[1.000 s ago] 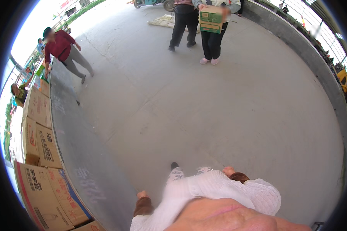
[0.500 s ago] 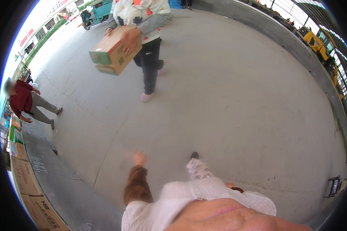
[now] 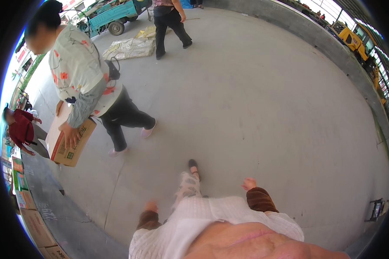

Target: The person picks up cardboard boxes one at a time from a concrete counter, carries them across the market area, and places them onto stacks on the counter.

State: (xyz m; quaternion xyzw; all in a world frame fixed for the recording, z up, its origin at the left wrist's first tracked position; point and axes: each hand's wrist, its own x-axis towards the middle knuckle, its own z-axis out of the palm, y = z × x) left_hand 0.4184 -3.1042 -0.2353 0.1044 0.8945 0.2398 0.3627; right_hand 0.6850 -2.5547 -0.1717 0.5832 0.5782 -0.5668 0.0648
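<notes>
My left hand [image 3: 151, 206] hangs low beside my white knitted top [image 3: 229, 206], smeared by motion, so its fingers cannot be made out. My right hand [image 3: 248, 183] is out in front of my right side, its fingers curled in with nothing in them. Brown sleeves cover both forearms. Neither hand touches a thing; bare concrete floor lies beneath them. One of my feet, in a dark shoe [image 3: 193, 165], is stepping forward. To the left, another person in a flowered top [image 3: 78, 60] carries a cardboard box [image 3: 80, 144] in both hands.
A person in a dark red top [image 3: 21, 127] is at the far left, near stacked cartons [image 3: 35, 224] along a low ledge. Farther back are a teal cargo tricycle [image 3: 112, 15], pale sacks [image 3: 132, 48] and a walking person [image 3: 168, 21]. A low wall [image 3: 324, 54] curves along the right.
The person with the cardboard box has passed to the left and come closer. My right hand has swung forward into view, my left hand has dropped back, and my other foot is forward.
</notes>
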